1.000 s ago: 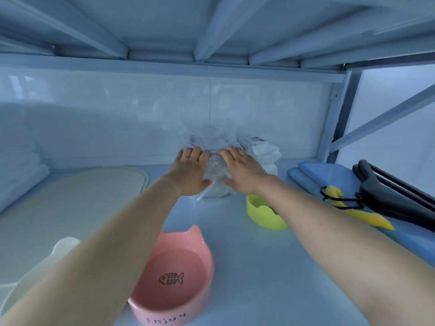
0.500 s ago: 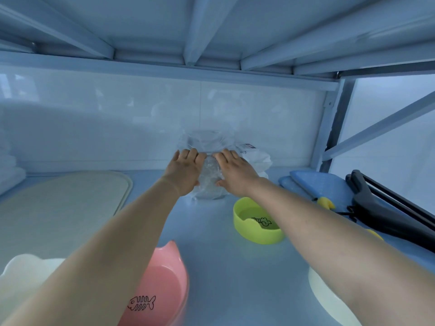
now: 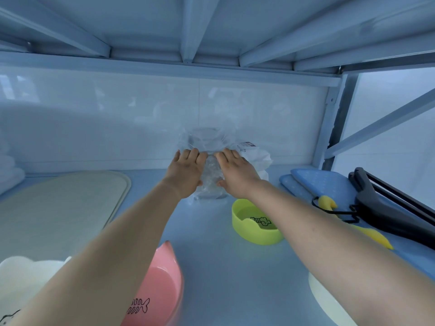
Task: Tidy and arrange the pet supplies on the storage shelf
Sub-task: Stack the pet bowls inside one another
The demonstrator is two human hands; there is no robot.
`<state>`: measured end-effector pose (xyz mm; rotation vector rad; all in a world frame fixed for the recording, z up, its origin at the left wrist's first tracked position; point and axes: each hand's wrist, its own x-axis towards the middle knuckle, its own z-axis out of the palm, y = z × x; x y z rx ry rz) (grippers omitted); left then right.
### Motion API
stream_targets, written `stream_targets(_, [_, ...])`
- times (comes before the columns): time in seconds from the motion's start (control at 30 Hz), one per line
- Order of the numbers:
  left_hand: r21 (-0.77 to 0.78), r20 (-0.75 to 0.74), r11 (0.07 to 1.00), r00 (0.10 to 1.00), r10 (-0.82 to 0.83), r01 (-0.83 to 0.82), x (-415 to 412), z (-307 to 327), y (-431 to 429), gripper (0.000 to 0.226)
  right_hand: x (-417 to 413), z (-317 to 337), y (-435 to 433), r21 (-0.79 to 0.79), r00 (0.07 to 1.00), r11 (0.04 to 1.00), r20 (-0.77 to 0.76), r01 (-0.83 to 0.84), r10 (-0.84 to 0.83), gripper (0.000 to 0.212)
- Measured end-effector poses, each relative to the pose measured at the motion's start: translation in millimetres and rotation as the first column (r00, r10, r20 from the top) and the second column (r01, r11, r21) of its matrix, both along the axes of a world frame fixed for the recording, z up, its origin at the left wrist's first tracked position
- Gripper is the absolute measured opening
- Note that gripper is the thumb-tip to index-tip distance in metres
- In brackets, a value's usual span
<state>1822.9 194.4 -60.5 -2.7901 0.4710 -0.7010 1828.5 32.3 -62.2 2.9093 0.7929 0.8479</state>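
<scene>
On the pale blue storage shelf [image 3: 211, 267], beneath the ribbed underside of the tier above, a large beige mat [image 3: 58, 208] lies flat at the left. Both bare forearms reach forward and converge toward the back wall. At the right edge, two blue mats [image 3: 324, 184] overlap, with a black long-handled tool [image 3: 388, 212] lying across them and a yellow strip [image 3: 367, 231] beside its handle. Nearest the camera, a pink bowl [image 3: 162, 285] with a fish-bone drawing sits under the left forearm, a white bowl [image 3: 21, 276] is at the lower left, and a white dish [image 3: 324, 300] shows under the right forearm. A green bowl [image 3: 254, 234] stands just right of centre, near the right wrist. Against the back wall sits a crumpled clear plastic bag [image 3: 207, 142], with a white packet [image 3: 259, 158] touching its right side. The left hand [image 3: 187, 171] and right hand [image 3: 235, 171] lie palm-down on the bag, side by side. Their fingers are straight and pressed onto it, thumbs low against its front, and a strip of plastic shows between them.
</scene>
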Motion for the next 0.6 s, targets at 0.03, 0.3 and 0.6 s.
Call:
stream_targets(0.03, [-0.002, -0.003, 1.0, 1.0, -0.006, 0.006, 0, 0, 0, 0.074, 0, -1, 0, 0.001, 1.0, 1.0, 0.009, 0.0, 0.0, 0.065])
stream_targets(0.3, [-0.026, -0.002, 1.0, 1.0, -0.006, 0.006, 4, -1, -3, 0.073, 4, 4, -7, 0.013, 0.999, 0.999, -0.014, -0.038, 0.038, 0.058])
stream_targets(0.6, [-0.141, -0.011, 0.988, 0.997, -0.072, 0.07, 1, -5, -3, 0.077, 0, 10, -14, 0.029, 0.983, 0.997, -0.168, -0.075, 0.079, 0.072])
